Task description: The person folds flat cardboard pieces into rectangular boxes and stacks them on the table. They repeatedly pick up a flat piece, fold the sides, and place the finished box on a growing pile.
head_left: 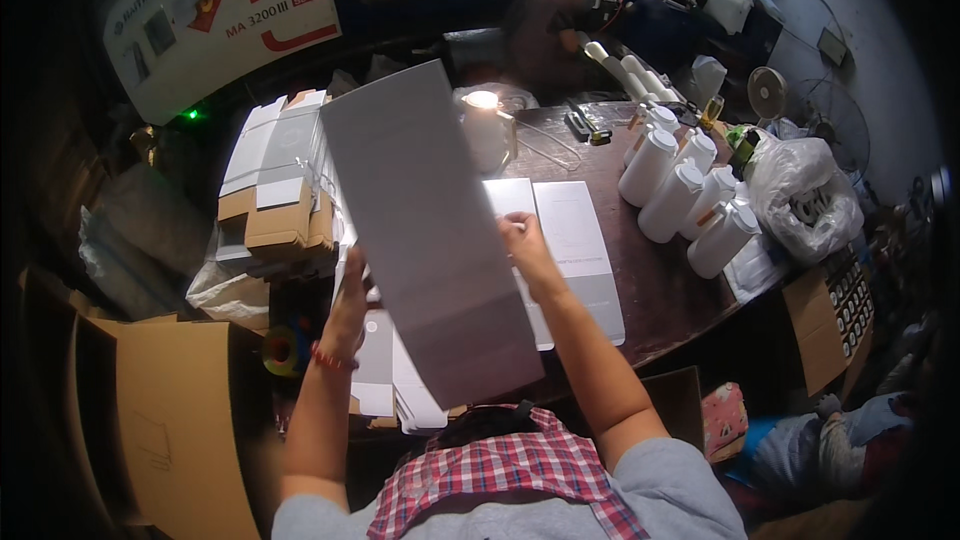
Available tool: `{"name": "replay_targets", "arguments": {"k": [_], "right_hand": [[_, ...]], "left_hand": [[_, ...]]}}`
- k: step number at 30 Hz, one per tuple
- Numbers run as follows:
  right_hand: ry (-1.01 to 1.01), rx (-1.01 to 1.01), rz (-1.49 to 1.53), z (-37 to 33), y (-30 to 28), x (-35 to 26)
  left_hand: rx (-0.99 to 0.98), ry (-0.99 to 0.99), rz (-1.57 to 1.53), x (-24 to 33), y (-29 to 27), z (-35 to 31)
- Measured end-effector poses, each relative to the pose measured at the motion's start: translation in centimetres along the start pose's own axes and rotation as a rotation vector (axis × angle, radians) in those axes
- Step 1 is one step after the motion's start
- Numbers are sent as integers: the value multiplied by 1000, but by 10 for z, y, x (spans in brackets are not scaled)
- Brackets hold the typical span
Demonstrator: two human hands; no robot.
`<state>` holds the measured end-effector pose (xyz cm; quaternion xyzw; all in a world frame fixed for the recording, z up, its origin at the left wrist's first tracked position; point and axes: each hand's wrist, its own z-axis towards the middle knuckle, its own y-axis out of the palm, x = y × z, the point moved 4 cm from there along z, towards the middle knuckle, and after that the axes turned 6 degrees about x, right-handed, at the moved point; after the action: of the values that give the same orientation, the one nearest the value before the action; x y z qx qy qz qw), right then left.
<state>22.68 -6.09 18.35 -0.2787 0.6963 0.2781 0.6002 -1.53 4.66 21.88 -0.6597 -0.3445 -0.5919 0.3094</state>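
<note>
A long, pale grey-white carton panel [430,230] stands tilted in front of me, between both hands. My left hand [348,308] is at its left edge, with the fingers partly hidden behind it. My right hand [522,242] is curled closed at the right edge, its fingertips against the carton. Whether the carton is folded flat or opened out, I cannot tell. Flat white and grey cartons [583,265] lie on the dark table behind it. More flat cartons [420,390] show beneath its lower end.
Stacked white-and-brown cartons [275,165] stand at the left. Several white bottles [672,202] crowd the table's right side, beside a clear plastic bag [805,195]. A large cardboard box [175,420] is at lower left. A bright light [482,100] shines at the table's back.
</note>
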Motion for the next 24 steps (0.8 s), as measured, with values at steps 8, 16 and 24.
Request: {"name": "replay_targets", "arguments": {"k": [8,16,24], "right_hand": [[182,25,125,55,-114,96],[-63,397,-116,48,-168,91],[-374,-440,-58,-119,-11,-7]], "left_hand": [[-283,-241,112,-58,145,108],[-93,48,273,-103,74,114],[594,-76,638,-189,-183,-61]]}}
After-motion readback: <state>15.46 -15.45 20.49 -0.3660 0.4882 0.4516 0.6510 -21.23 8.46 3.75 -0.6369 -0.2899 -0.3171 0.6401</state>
